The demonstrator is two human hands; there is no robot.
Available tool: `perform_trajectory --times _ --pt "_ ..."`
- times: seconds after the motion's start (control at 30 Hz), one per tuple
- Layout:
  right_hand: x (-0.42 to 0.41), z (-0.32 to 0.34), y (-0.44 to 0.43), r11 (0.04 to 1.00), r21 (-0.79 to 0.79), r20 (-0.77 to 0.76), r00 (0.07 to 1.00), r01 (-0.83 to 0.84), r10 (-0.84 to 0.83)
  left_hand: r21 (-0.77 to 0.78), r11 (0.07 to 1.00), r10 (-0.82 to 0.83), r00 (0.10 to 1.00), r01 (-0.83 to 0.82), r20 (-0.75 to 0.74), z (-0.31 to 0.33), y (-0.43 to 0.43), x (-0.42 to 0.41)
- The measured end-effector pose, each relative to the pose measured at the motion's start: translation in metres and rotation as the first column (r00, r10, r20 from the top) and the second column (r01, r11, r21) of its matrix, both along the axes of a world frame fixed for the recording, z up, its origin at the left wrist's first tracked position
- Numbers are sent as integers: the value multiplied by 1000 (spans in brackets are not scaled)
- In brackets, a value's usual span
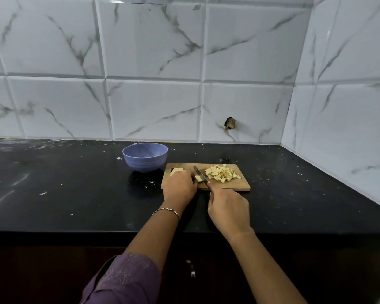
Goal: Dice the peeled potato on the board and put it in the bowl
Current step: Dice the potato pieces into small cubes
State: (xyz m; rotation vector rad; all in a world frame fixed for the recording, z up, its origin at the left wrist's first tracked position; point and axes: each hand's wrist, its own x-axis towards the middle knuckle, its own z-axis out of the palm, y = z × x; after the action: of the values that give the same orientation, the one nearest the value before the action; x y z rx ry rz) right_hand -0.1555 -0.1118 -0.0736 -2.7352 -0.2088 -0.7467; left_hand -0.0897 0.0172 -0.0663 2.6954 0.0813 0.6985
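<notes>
The left hand point(180, 187) lies with its fingers curled over a potato piece point(199, 178) and holds it down on the board point(239, 186). The right hand point(228, 211) is closed round the handle of the knife point(199, 172), so the handle itself is hidden, and the blade stands just beside the left fingertips, against the piece. I judge that the dicing is under way and already far along. To make this cut well, the left fingertips should be tucked back from the edge, the blade should go straight down at an even spacing, and the piece must not slide. To the right of the blade lies a heap of dice point(223, 175), too many to count with certainty. Beyond the left hand one more uncut slab point(176, 171) lies at the far left corner of the board. There is one knife, one board and one bowl point(145, 156); the bowl stands on the counter point(75, 194) just beside that corner and seems to have no potato in it yet.
</notes>
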Motion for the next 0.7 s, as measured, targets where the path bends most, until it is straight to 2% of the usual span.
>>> perform_trajectory --times 0.13,0.33,0.4,0.57,0.7 --pt "2 2 4 995 -101 -6 1000 -9 8 25 1000 -1 1000 1 -4 0 -1 0" --pt "8 7 14 987 -160 -40 999 -27 21 23 1000 -10 1000 10 -3 -2 0 2" --pt "11 5 16 992 -125 -47 999 -25 19 32 999 -11 1000 11 3 -2 0 2" --pt "12 -1 12 994 108 -18 1000 5 -3 53 998 -18 1000 17 20 -4 0 4" --pt "5 -1 9 981 188 11 999 -37 35 63 998 3 1000 -4 17 -6 0 8"
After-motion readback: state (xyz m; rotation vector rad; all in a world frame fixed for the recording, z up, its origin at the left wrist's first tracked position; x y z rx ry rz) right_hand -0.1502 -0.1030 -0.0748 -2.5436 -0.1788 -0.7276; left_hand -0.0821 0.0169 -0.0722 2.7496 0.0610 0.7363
